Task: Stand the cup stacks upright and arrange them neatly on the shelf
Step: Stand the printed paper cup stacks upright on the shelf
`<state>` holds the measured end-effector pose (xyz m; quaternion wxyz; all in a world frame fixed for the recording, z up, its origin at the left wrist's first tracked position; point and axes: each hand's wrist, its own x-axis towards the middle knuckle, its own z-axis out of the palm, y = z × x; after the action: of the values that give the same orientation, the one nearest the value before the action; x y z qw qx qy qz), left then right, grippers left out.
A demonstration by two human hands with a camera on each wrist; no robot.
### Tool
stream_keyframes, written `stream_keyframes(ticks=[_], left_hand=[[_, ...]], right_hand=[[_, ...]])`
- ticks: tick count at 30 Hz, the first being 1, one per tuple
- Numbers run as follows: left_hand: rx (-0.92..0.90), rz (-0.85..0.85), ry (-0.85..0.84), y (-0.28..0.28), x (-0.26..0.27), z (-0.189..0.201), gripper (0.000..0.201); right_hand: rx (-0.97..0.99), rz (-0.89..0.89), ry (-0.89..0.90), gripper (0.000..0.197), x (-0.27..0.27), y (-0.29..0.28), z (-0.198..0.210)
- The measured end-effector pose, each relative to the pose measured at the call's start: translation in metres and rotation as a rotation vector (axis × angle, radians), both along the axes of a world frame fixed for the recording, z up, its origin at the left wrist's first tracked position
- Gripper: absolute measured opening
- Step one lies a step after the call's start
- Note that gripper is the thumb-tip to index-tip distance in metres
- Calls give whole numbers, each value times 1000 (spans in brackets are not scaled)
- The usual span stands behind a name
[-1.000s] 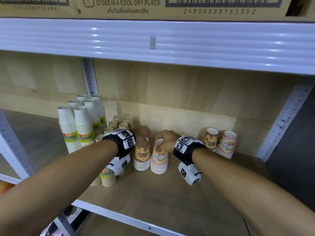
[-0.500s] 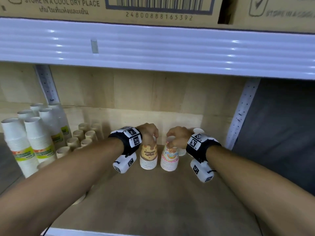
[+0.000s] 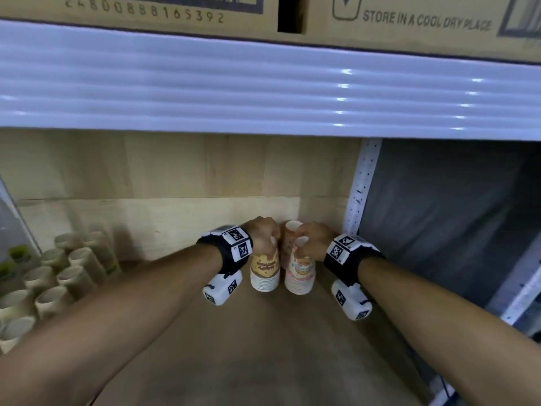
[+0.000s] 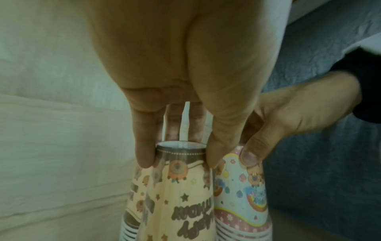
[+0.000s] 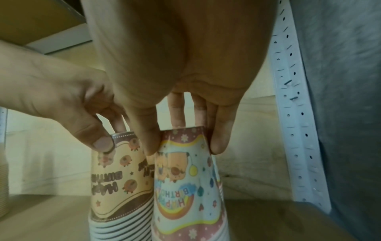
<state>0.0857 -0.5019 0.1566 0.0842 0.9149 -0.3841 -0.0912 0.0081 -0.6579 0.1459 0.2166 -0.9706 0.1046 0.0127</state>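
Note:
Two stacks of printed birthday cups stand mouth-down side by side near the shelf's back right corner. My left hand (image 3: 268, 238) pinches the top of the yellow-brown stack (image 3: 264, 269) from above, fingertips (image 4: 144, 156) round its top rim. My right hand (image 3: 306, 244) grips the top of the pink stack (image 3: 301, 273) the same way. In the wrist views the yellow-brown stack (image 4: 185, 195) (image 5: 117, 179) and the pink stack (image 4: 241, 195) (image 5: 185, 187) nearly touch. Another printed stack (image 3: 289, 231) stands just behind them, mostly hidden by my hands.
Several plain brown cup stacks (image 3: 67, 276) fill the left of the wooden shelf board (image 3: 263, 347). A white perforated post (image 3: 363, 186) stands close on the right, and the upper shelf's white edge (image 3: 263, 83) hangs low overhead. A wooden panel closes the back.
Both hands have moved right and back with the two printed stacks, up to the stack by the right post. The view has swung right, so the white cup stacks have left the frame.

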Motion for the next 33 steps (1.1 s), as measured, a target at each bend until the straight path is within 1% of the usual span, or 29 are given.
stream_keyframes(ticks=[2,4,6,8,12,14,16,22,24,27,31,33], left_hand=[[-4,-28,-25,-8,1,-4,33],[3,-40,-43,-14,1,-7,26],[17,-42,-58,-18,2,-11,25],[30,-44,-44,-18,5,-13,27],[59,-41,-24,-17,10,-16,22],[58,-37,-12,-15,12,-17,24],[48,-36,0,-14,13,-17,26],[8,-8,51,-14,13,-19,32],[-21,-5,72,-13,13,-19,37],[-70,9,126,-8,12,-13,44],[-69,18,51,4,9,5,50],[-62,35,12,13,8,18,54]], right_hand=[[38,-18,-5,38,2,-4,-4],[51,-7,-22,37,3,-4,-6],[47,30,-51,30,5,-5,-8],[43,53,-63,24,7,-4,-10],[87,58,-69,28,11,-3,-14],[95,51,-60,30,13,-1,-16],[104,50,-71,27,14,0,-17],[105,55,-48,27,15,0,-17],[111,52,-38,27,12,0,-14],[101,56,-32,33,8,0,-6],[-15,19,-29,28,12,7,9],[-14,-3,-69,33,17,15,18]])
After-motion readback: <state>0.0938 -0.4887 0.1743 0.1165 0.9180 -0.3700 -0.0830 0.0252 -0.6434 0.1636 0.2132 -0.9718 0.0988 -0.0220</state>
